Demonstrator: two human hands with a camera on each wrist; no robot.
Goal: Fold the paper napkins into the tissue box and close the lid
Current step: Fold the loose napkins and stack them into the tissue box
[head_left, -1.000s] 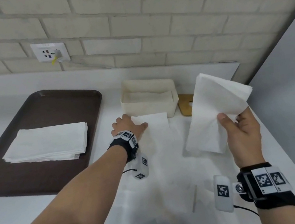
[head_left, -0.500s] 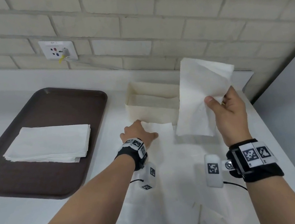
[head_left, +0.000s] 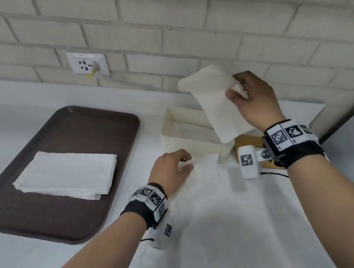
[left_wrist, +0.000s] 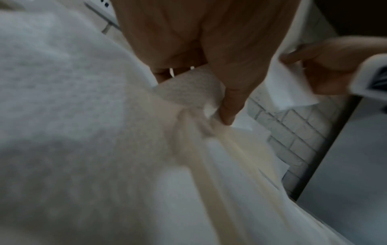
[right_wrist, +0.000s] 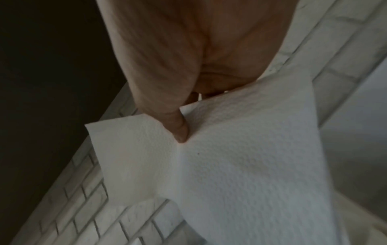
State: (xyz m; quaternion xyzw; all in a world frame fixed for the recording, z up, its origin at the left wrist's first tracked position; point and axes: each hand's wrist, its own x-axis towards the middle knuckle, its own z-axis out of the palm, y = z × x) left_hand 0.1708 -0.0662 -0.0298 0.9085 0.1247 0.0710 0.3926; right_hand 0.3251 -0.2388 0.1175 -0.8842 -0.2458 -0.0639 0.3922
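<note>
Right hand (head_left: 252, 99) pinching raised napkin (head_left: 215, 103) by edge (thumb on front), hanging above open tissue box (head_left: 171, 132). Left hand (head_left: 173, 170) pinching corner of second napkin (head_left: 204, 174) flat on counter, just before box. Napkin stack (head_left: 65, 174) on brown tray (head_left: 104, 127), farther left.

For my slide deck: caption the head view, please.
Right hand lifts a paper napkin over the open tissue box; left hand pinches another.
</note>
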